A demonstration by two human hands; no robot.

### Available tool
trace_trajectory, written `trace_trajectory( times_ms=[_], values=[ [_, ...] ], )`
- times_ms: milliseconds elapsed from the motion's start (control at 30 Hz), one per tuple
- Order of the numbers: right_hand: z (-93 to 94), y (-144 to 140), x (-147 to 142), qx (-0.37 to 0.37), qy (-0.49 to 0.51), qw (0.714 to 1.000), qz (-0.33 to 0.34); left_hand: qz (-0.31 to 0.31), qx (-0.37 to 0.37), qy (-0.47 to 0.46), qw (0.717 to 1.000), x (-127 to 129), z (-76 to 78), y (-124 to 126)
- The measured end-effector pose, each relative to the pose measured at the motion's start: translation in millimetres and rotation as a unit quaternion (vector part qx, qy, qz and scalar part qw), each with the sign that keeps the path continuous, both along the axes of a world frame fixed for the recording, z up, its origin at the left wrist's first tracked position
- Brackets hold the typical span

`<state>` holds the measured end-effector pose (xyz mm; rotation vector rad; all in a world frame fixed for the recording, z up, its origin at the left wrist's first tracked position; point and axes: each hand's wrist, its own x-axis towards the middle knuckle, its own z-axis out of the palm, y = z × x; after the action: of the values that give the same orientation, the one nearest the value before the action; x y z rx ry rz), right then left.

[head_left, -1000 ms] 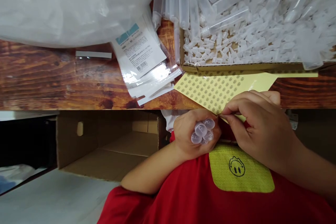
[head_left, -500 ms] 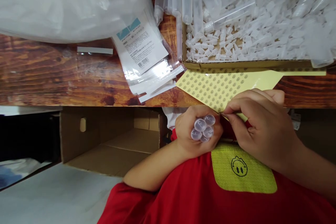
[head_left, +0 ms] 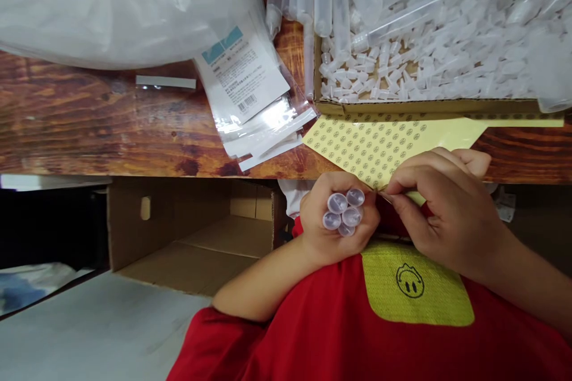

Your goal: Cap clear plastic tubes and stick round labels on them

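Note:
My left hand (head_left: 315,220) is closed around a bundle of several clear plastic tubes (head_left: 337,203), their rounded ends facing up toward me. Its thumb side lies against the near corner of a yellow sticker sheet (head_left: 361,143), printed with rows of small round dark marks. At that same corner, thumb and forefinger of my right hand (head_left: 447,208) are pinched together on the sheet's edge. Whether a single sticker is between those fingertips is too small to tell. The sheet lies on the wooden table (head_left: 89,125) and sticks out over its front edge.
Behind the sheet stands a shallow cardboard tray (head_left: 429,106) of small white plastic tips (head_left: 388,86) and larger translucent tubes (head_left: 342,12). Left of it lie labelled clear packets (head_left: 250,83) and a big plastic bag (head_left: 125,6). Below the table sits an open cardboard box (head_left: 192,250).
The view has shifted slightly. Both hands stay at the sheet's corner, and the tube bundle has tilted a little in my left hand.

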<state>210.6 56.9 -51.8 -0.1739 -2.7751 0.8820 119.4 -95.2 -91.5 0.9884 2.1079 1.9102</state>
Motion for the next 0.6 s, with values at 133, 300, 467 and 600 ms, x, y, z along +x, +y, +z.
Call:
trace_trajectory(
  times_ms=[133, 300, 467, 600],
  values=[
    [5.9, 8.2, 2.0, -0.044, -0.025, 0.999, 0.018, 0.002, -0.012, 0.011, 1.000, -0.6, -2.7, -1.0],
    [26.0, 22.7, -3.0, -0.132, -0.051, 0.987, 0.078, -0.008, -0.047, 0.102, 0.994, -3.6, -1.2, -4.1],
    [42.5, 32.3, -22.1, -0.111, -0.060, 0.976, 0.177, -0.027, -0.068, 0.163, 0.984, -6.0, 0.2, -5.9],
    [48.6, 40.1, -36.6, -0.070, -0.090, 0.970, 0.213, -0.030, -0.043, 0.186, 0.981, -7.2, -3.7, -4.3]
  ],
)
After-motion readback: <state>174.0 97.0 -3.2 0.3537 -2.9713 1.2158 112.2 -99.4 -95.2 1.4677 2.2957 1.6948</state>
